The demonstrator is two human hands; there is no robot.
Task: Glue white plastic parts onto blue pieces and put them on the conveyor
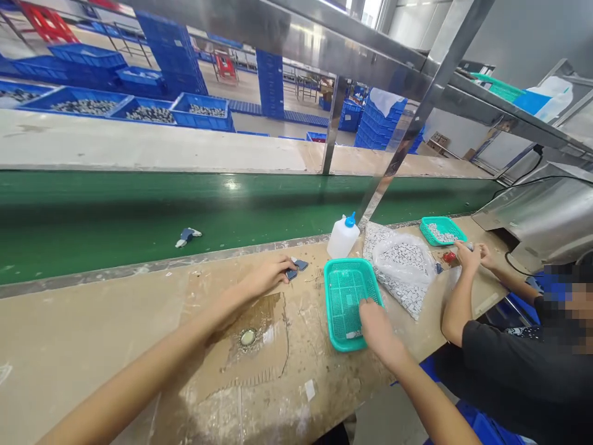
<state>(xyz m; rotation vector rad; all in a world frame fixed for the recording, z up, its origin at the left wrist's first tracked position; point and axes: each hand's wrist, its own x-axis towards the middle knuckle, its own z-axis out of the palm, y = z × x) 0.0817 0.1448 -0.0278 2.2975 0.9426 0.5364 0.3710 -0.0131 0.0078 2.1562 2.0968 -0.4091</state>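
My left hand point(271, 273) rests on the cardboard-covered bench with its fingers closed around a small dark blue piece point(291, 274). A second dark blue piece point(301, 265) with a whitish part lies against it. My right hand point(377, 324) reaches over the right side of a green plastic basket point(330, 303), its fingers curled inside. Whatever those fingers pinch is hidden. A few small white pieces point(353, 335) lie at the basket's near end. Behind the basket stands a white squeeze bottle point(341, 240) with a blue cap.
A plastic bag of small white pieces point(402, 256) lies right of the basket. A co-worker's hands point(472, 254) are by another green basket point(440, 242). A round dish point(248, 337) sits on cardboard. A blue-and-white piece point(188, 236) lies on the green belt point(115, 216); a metal post point(403, 142) rises behind.
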